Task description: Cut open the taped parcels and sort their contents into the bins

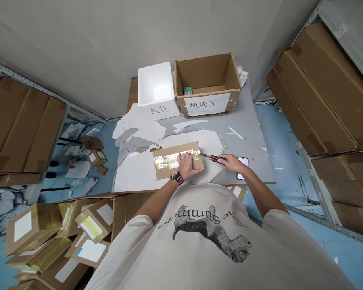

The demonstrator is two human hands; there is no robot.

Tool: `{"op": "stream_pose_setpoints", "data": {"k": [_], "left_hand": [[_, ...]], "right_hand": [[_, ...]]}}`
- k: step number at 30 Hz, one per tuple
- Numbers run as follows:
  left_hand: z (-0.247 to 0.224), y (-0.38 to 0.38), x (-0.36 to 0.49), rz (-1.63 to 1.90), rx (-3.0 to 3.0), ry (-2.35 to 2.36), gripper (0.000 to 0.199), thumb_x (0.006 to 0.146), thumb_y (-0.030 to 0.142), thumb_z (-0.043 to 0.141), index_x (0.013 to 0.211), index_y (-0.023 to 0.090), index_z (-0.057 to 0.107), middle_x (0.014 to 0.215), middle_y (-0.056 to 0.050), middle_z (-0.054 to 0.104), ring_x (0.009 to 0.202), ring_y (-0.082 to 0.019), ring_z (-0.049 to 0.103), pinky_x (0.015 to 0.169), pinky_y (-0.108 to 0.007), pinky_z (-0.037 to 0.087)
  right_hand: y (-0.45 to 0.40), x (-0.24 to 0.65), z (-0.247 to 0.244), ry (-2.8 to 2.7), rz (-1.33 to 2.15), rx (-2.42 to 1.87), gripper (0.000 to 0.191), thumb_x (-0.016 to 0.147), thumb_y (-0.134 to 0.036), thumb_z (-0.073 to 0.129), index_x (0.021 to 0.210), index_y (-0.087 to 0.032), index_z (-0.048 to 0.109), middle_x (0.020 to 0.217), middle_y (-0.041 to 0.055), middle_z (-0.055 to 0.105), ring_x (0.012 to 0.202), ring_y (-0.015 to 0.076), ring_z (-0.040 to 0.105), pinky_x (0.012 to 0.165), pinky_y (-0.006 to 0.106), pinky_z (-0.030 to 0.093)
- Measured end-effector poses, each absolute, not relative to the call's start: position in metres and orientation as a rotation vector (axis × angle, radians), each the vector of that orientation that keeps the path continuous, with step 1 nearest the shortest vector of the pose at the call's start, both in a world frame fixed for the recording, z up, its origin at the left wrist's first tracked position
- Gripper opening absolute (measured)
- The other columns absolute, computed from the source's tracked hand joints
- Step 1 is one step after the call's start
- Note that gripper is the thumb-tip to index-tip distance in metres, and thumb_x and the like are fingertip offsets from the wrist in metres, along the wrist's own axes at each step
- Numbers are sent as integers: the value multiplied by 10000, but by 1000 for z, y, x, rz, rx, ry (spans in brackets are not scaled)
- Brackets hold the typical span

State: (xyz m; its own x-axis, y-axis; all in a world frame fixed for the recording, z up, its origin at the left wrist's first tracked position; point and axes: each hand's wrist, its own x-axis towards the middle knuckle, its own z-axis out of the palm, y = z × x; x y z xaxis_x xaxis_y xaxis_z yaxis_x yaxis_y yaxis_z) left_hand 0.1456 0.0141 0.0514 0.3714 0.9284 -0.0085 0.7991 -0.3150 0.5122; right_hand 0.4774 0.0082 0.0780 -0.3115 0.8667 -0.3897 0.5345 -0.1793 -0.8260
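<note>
A flat cardboard parcel (175,161) wrapped in clear packing tape lies on white sheets in the middle of the table. My left hand (186,166) presses down on its right part, with a black wristwatch (177,177) on the wrist. My right hand (230,163) grips a red and black utility knife (211,158). The knife's blade tip points left and sits close to the parcel's right end. A smartphone (242,168) lies on the grey tabletop (248,137) just right of my right hand.
At the table's far end stand an open cardboard box (208,72) with a white label and a white foam box (155,84). Torn white sheets (139,131) cover the table's left part. Shelves of flat cartons (317,88) flank both sides, and small parcels (57,233) pile up at lower left.
</note>
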Motion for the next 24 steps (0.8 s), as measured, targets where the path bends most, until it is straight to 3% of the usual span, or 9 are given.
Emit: {"op": "stream_pose_setpoints", "data": {"k": [5, 8, 12, 17, 24], "left_hand": [[53, 16, 144, 400, 2216, 1483, 835, 725, 654, 977, 1394, 276, 650, 1401, -159, 685, 1422, -459, 580, 1372, -749, 234], [54, 16, 143, 402, 2214, 1479, 837, 720, 658, 978, 1392, 276, 656, 1390, -162, 690, 1430, -471, 569, 1369, -755, 240], [54, 12, 144, 425, 2215, 1477, 826, 745, 673, 961, 1401, 276, 655, 1387, -165, 699, 1439, -476, 567, 1370, -768, 231], [52, 1, 144, 415, 2230, 1473, 847, 753, 672, 963, 1421, 250, 656, 1365, -161, 706, 1464, -467, 564, 1404, -755, 179], [52, -2, 144, 380, 2231, 1429, 887, 700, 690, 1000, 1424, 290, 679, 1389, -150, 701, 1477, -470, 559, 1400, -760, 197]], "right_hand": [[27, 476, 85, -1928, 1386, -1643, 395, 1057, -562, 658, 1188, -257, 872, 891, 59, 775, 791, 232, 613, 709, 306, 378], [37, 469, 87, -2005, 1323, -1649, 315, 1051, -521, 694, 1102, -262, 866, 864, 65, 764, 765, 221, 586, 691, 305, 347], [32, 463, 89, -1952, 1442, -1601, 410, 1059, -598, 645, 1061, -233, 833, 751, 25, 687, 698, 197, 550, 659, 293, 346], [13, 466, 99, -1773, 1687, -1600, 520, 1043, -671, 613, 1143, -198, 804, 614, -20, 585, 598, 192, 527, 599, 300, 350], [-2, 473, 105, -1717, 1751, -1651, 515, 1045, -663, 622, 1200, -204, 796, 605, -22, 592, 568, 197, 532, 573, 303, 345]]}}
